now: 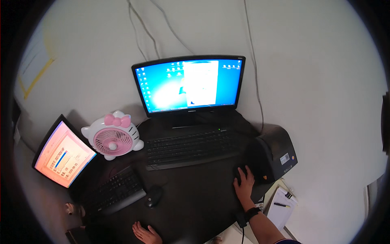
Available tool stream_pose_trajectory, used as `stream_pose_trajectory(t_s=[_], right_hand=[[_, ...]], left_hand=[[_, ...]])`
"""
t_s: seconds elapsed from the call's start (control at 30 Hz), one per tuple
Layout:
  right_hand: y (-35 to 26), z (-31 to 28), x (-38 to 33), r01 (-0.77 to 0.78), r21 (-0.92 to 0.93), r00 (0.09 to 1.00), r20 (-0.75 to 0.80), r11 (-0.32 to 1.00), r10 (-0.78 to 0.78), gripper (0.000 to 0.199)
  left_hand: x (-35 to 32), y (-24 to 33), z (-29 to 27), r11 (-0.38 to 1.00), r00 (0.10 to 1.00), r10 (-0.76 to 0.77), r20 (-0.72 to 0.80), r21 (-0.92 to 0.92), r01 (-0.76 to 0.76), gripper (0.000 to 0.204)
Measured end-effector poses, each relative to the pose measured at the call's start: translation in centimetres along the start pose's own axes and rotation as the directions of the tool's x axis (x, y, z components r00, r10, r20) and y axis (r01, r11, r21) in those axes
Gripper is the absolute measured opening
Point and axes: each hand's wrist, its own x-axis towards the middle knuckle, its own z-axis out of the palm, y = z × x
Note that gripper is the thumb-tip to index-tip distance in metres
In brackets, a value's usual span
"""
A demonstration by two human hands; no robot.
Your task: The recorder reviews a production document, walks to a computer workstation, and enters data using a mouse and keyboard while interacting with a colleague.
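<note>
My right hand (243,185) lies over a black computer mouse (237,174) on the right part of the dark desk, fingers pointing away from me. Most of that mouse is hidden under the palm and fingers. My left hand (147,234) rests on the desk near its front edge, fingers stretched out and nothing in them. A black keyboard (191,147) stands beyond, in front of the lit monitor (189,83), which shows a blue desktop with a white window. Just right of my right hand is a bulky black desktop printer-like box (273,152).
At left are a pink-and-white cat-shaped fan (113,138), a second lit monitor (65,154), a second keyboard (118,191) and another black mouse (154,196). Below the box lie a clipboard with paper (280,211) and a pen (281,205). A black handheld device (241,220) with a cable hangs at the desk's edge.
</note>
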Motion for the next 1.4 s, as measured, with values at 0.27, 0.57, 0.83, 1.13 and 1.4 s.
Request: stream_pose_trajectory(t_s=[0.27,0.57,0.83,1.13,1.4], right_hand=[[0.20,-0.27,0.19,0.031,0.057,0.999,-0.027,0.998,-0.030,0.051],[0.10,-0.29,0.27,0.056,0.044,0.998,-0.040,0.997,-0.054,0.050],[-0.23,-0.58,0.34,0.048,0.061,0.999,-0.029,0.997,-0.046,0.049],[0.22,-0.33,0.13,0.042,0.038,0.999,-0.025,0.998,-0.041,0.049],[-0.31,-0.54,0.39,0.056,-0.001,0.998,-0.025,0.998,-0.056,0.056]], left_hand=[[0.06,0.41,-0.17,0.998,1.000,0.022,-0.004,0.056,-0.022,0.043],[0.14,0.56,-0.47,0.999,0.999,0.040,-0.018,0.030,-0.039,0.042],[0.03,0.26,-0.16,0.999,0.999,0.040,-0.022,0.024,-0.039,0.043],[-0.06,0.50,-0.29,0.999,0.999,0.036,-0.015,0.036,-0.035,0.044],[-0.10,0.00,0.10,0.999,1.000,0.023,-0.003,0.046,-0.023,0.045]])
